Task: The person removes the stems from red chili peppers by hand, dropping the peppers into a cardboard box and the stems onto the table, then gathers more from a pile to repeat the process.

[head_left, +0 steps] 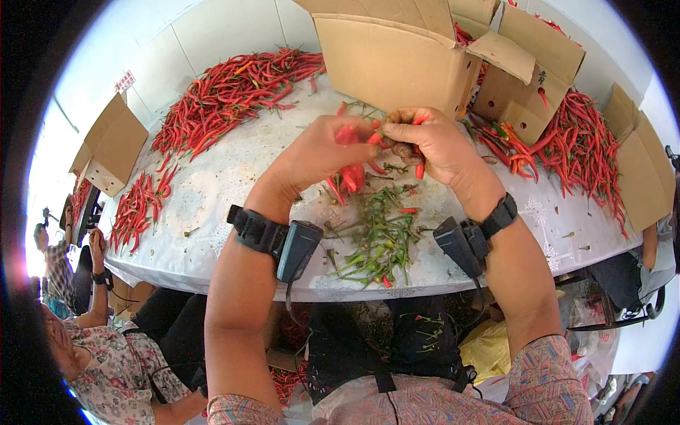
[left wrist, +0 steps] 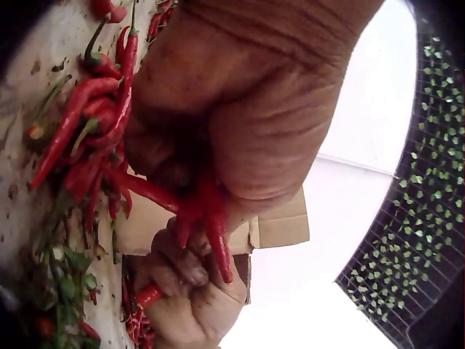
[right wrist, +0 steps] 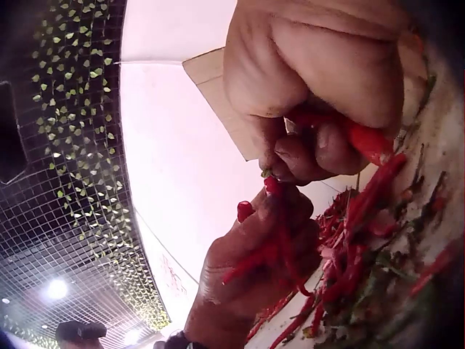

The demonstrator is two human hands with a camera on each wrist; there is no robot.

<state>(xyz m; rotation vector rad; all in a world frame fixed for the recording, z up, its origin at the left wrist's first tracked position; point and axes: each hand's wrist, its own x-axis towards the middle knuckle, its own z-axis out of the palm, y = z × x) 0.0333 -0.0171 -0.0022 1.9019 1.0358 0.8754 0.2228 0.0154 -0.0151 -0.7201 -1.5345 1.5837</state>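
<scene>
Above the white-covered table [head_left: 205, 212] both hands meet. My left hand [head_left: 319, 150] holds several red chili peppers [left wrist: 218, 243], their tips poking out between the fingers. Curled fingers of my right hand [head_left: 440, 145] grip another red chili [right wrist: 369, 139]. At its thumb and fingertip, a green stem end [right wrist: 267, 174] of a chili from the left hand is pinched. Below the left hand lies a small heap of red chilies [head_left: 350, 181]. Nearer my body spreads a pile of green stems [head_left: 386, 237].
A large cardboard box [head_left: 389, 67] stands behind the hands, with an open box of chilies [head_left: 513, 88] beside it. Chili heaps lie at back left [head_left: 230, 99], left [head_left: 138, 207] and right [head_left: 582, 145]. Another person [head_left: 117, 368] sits at the left.
</scene>
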